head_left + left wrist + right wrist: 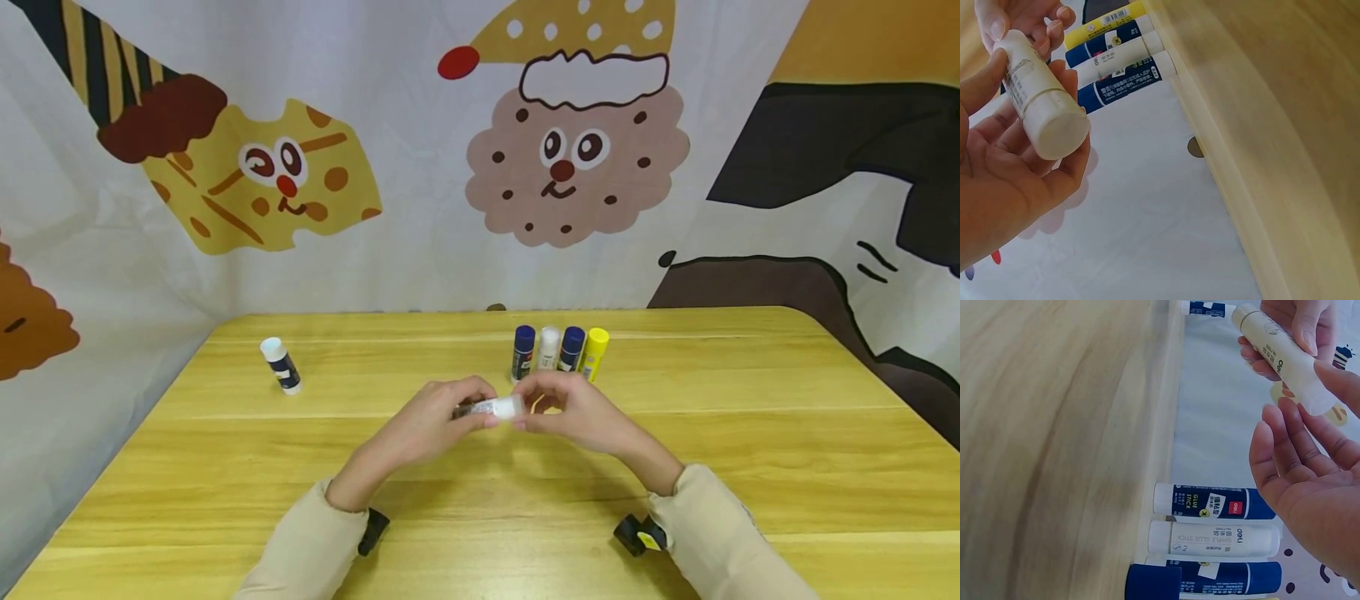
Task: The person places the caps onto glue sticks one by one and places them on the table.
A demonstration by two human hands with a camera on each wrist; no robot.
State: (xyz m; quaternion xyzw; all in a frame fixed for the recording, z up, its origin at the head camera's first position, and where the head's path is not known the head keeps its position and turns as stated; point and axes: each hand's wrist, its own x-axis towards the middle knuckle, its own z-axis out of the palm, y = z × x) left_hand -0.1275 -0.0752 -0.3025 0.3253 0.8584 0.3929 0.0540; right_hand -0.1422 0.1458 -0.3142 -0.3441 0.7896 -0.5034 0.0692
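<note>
A white glue stick [504,407] is held between both hands above the wooden table. My left hand [429,419] grips one end of its body, with the thumb on one side and curled fingers beneath, as the left wrist view shows. At the other end, my right hand [573,412] pinches the tube between thumb and fingertips. Printed lettering shows on the glue stick [1282,356] in the right wrist view. Just beyond the hands stands a row of glue sticks: a blue one [522,353], a white one [548,348], another blue one [572,348] and a yellow one [595,353].
A single blue glue stick with a white cap [281,365] stands apart at the left of the wooden table [480,533]. Behind the table's far edge hangs a white cloth [420,208] printed with cartoon food. Black wrist cameras [637,534] sit at the sleeves.
</note>
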